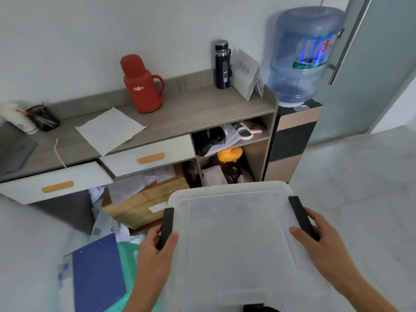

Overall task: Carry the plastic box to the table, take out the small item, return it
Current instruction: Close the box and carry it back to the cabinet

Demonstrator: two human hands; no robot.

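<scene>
both bare forearms reach forward and slightly inward. the left hand (157,244) curls its fingers around a side edge, thumb on top. the right hand (319,239) mirrors it, fingers wrapped, thumb pointing inward.

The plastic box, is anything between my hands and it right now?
No. The left hand and right hand already grip the black latches on either side of the plastic box; its lid is on.
</scene>
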